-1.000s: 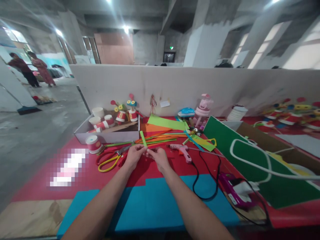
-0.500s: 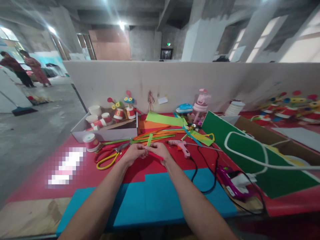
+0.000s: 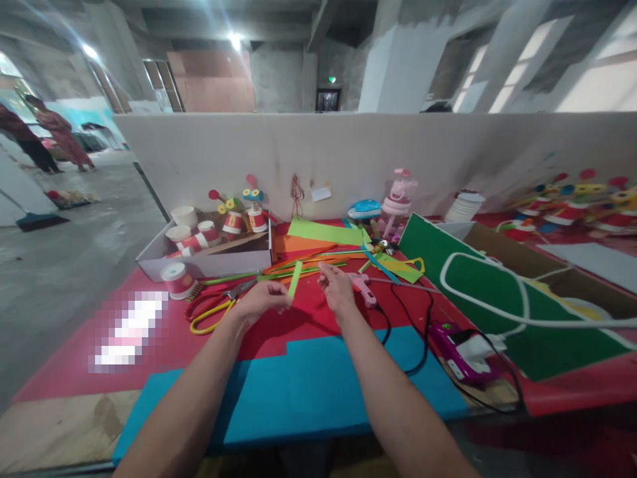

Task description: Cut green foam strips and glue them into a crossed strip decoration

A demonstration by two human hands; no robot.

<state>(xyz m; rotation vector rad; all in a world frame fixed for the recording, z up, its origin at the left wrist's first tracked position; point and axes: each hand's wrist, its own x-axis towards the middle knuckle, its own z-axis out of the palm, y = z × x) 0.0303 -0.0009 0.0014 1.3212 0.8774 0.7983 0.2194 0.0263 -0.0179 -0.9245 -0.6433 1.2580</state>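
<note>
My left hand [image 3: 265,300] pinches the lower end of a short light-green paper strip [image 3: 296,279], which stands up from the fingertips. To its right, my right hand [image 3: 337,287] is raised apart from the strip, fingers curled near each other; whether something small sits between them is too small to tell. Just beyond my right hand lies a pink glue gun [image 3: 365,289], partly covered by it. Scissors with red and yellow handles [image 3: 213,323] rest left of my left hand. Behind both hands lie green and orange paper strips [image 3: 318,263].
A white box [image 3: 213,264] with cups and cup figures stands at the left. At the right are a green-sided box [image 3: 458,299], a purple power strip [image 3: 460,358] and black cables. Blue sheets [image 3: 308,392] cover the front edge. Two people stand far left.
My hands, together before, have come apart. My right hand has moved right and up, off the green strip, which stays in my left hand. The view has shifted slightly.
</note>
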